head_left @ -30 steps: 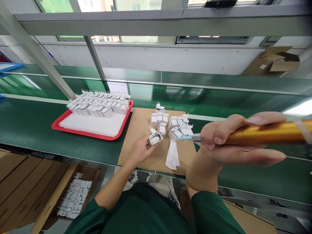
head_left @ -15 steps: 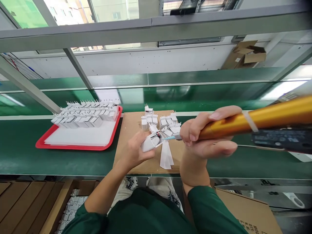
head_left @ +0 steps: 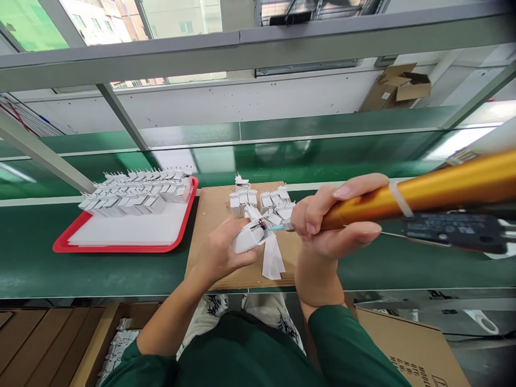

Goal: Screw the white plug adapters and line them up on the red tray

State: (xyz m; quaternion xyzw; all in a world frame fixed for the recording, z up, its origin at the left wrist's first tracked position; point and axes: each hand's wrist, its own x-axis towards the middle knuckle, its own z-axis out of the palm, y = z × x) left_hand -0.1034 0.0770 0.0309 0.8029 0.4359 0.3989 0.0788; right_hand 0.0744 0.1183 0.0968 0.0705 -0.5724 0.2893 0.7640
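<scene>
My left hand (head_left: pixel 221 248) is closed around a white plastic housing (head_left: pixel 244 239), its open end with small inner parts facing right. My right hand (head_left: pixel 332 215) grips a gold electric screwdriver (head_left: pixel 447 185) with a black lever switch (head_left: pixel 455 230) on its underside. The screwdriver's light blue tip (head_left: pixel 276 228) reaches the housing's open end; exact contact there is too small to tell. Behind my hands, several white housings (head_left: pixel 242 199) stand on a cardboard sheet (head_left: pixel 209 207). White strips (head_left: pixel 273 259) lie below the held housing.
At the left, a red tray (head_left: pixel 116 249) bears rows of white housings (head_left: pixel 137 201) with wires on top. The green bench (head_left: pixel 382 269) runs across. Below are a carton of white parts (head_left: pixel 119 349) and a cardboard box (head_left: pixel 403 344). A metal frame bar (head_left: pixel 242 56) crosses overhead.
The view has shifted slightly. Both hands keep their grips, and the screwdriver tip stays at the housing's open end.
</scene>
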